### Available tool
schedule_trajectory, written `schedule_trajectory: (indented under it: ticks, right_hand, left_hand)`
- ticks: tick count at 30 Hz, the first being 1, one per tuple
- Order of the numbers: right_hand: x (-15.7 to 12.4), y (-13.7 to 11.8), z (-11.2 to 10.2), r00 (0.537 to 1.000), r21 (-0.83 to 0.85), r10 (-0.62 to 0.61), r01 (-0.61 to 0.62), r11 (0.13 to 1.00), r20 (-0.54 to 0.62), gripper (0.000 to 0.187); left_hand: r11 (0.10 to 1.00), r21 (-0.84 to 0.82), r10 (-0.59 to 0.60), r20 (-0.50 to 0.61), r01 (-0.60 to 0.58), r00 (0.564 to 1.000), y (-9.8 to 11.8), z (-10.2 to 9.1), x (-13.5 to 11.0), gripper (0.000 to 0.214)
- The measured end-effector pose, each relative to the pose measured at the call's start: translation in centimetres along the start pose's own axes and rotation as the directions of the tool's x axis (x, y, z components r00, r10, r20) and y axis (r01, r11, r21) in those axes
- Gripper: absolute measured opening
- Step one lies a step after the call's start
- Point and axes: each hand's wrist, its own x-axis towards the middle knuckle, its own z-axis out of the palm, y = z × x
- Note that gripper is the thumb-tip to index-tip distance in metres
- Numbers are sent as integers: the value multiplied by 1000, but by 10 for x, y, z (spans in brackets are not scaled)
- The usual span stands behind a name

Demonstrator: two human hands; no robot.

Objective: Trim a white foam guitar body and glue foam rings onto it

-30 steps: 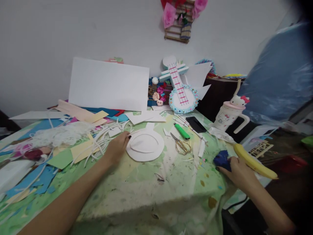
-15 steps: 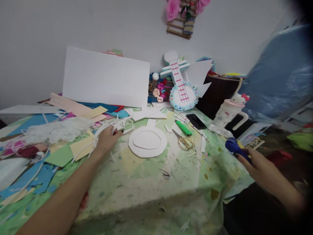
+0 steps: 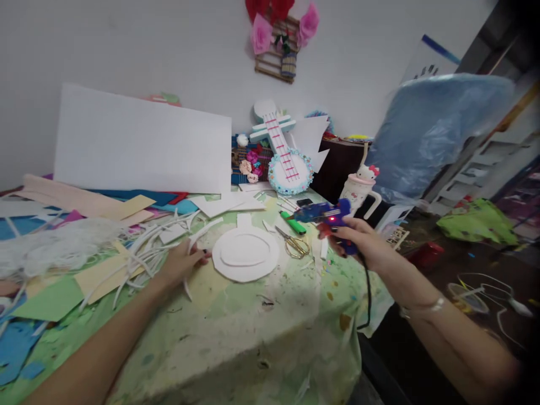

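My right hand (image 3: pixel 363 241) is wrapped around the handle of a blue hot glue gun (image 3: pixel 337 210) with a small red light lit. The gun is raised over the table's right side, nozzle pointing left, its black cord hanging down. My left hand (image 3: pixel 181 263) is closed on a thin white strip (image 3: pixel 207 229), whose ends stick out above and below the fingers. Just right of that hand lies a flat white round cutout (image 3: pixel 245 273) with a short neck and a raised oval ring. More white strips (image 3: pixel 141 247) lie in a loose pile behind my left hand.
Gold-handled scissors (image 3: pixel 297 246) and a green utility knife (image 3: pixel 294 223) lie right of the cutout. A decorated model instrument (image 3: pixel 283 152) and a large white board (image 3: pixel 143 146) lean at the wall. A lidded cup (image 3: pixel 356 194) stands at right. Coloured sheets (image 3: pixel 50 298) cover the left.
My right hand has lifted the glue gun from the table's right edge and swung it inward, over the table. My left hand now has a white strip drawn toward the cutout. The view has turned right.
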Motion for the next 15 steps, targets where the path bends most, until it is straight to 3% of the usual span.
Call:
schedule_trajectory:
  ticks: [3,7,9,11,12,14,15]
  right_hand:
    - [42,9,25,980,-43,-22,32,999,200,19]
    - [92,19,55,917,-70,-12,43,997,399,21]
    - [112,23,66,878,-101,10,43,994,479,21]
    - [125,28,75,844,-123,30,43,992,536,21]
    - [130,32,78,831,-125,35,42,991,555,21]
    - [136,40,83,813,-130,44,40,991,581,21]
    - [138,44,84,810,-131,46,39,991,585,20]
  left_hand:
    - [997,58,-49,30,47,998,-1,-1,0,27]
    - [916,386,-68,-120,109,990,-8,-13,4,35]
    - [848,525,36,-198,75,979,-10,-20,5,34]
    - [826,559,254,-248,-76,935,-4,-26,4,29]
    - [821,537,376,-252,-194,892,3,-28,3,28]
    - [792,433,549,-197,-430,813,22,-28,2,26]
    - [781,362,586,-142,-510,798,33,-25,2,26]
